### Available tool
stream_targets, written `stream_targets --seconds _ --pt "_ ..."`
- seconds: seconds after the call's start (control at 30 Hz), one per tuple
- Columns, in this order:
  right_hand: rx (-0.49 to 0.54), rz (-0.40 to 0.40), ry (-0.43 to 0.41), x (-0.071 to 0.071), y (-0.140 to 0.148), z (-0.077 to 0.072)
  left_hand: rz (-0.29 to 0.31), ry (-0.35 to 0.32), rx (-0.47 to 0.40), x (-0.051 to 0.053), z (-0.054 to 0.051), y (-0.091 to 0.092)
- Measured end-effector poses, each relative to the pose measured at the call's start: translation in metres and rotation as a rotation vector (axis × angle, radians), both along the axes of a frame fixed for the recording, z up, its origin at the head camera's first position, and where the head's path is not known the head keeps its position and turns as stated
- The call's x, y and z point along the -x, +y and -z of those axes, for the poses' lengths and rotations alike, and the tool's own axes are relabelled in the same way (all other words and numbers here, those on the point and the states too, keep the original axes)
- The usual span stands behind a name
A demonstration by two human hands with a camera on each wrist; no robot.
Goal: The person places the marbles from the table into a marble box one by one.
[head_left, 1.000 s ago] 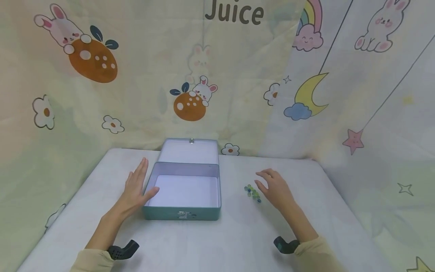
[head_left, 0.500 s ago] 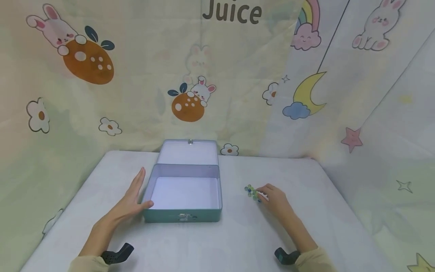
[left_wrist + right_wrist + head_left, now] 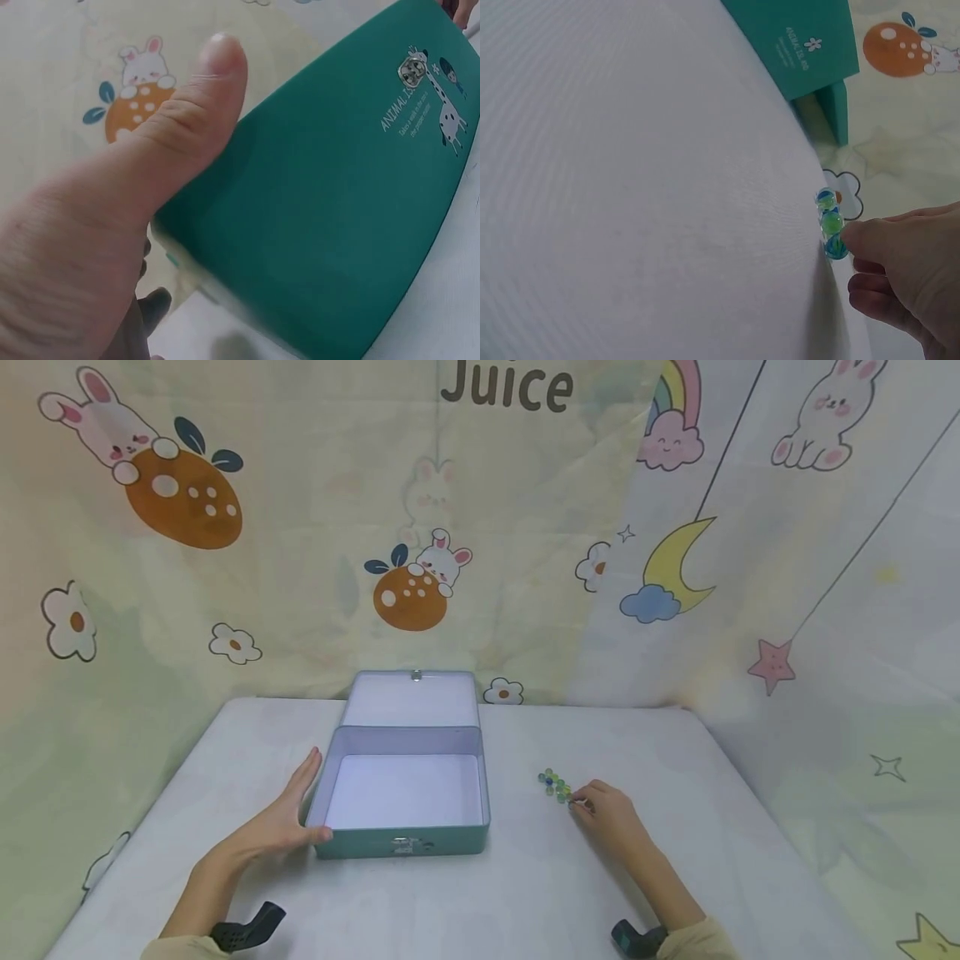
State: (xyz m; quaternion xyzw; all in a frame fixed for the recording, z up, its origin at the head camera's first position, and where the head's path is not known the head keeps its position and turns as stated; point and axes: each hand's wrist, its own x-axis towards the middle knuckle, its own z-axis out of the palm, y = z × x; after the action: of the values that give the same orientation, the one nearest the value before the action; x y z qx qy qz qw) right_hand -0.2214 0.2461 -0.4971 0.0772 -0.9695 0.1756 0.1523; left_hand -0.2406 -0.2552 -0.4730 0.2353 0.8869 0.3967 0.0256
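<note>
A green tin box (image 3: 450, 842) stands on the white-covered table, its lid (image 3: 412, 702) tipped back and its pale inside bare. My left hand (image 3: 273, 827) rests against the box's left side, fingers straight. In the left wrist view its thumb (image 3: 202, 105) extends along the front left corner of the green box wall (image 3: 300, 217). Right of the box lies a small cluster of clear green and blue glass marbles (image 3: 551, 783). My right hand (image 3: 611, 814) is at their near end, thumb and finger pinching a marble (image 3: 836, 247), partly hidden by the fingertips.
The table (image 3: 420, 910) is covered in white cloth. Behind it hangs a printed cloth backdrop (image 3: 300, 560) with rabbits and flowers. A black device (image 3: 251, 927) sits on the left wrist, another (image 3: 637, 939) on the right.
My right hand has come down to the marbles and its fingers have closed at the near end. My left hand has slid nearer along the box's left side to its front corner.
</note>
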Motion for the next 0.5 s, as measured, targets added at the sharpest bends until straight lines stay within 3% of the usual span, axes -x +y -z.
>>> stream_targets --seconds 0.5 --pt "0.001 -0.006 -0.062 0.0023 -0.0009 0.0031 -0.002 -0.006 0.037 -0.0022 -0.0042 0.0012"
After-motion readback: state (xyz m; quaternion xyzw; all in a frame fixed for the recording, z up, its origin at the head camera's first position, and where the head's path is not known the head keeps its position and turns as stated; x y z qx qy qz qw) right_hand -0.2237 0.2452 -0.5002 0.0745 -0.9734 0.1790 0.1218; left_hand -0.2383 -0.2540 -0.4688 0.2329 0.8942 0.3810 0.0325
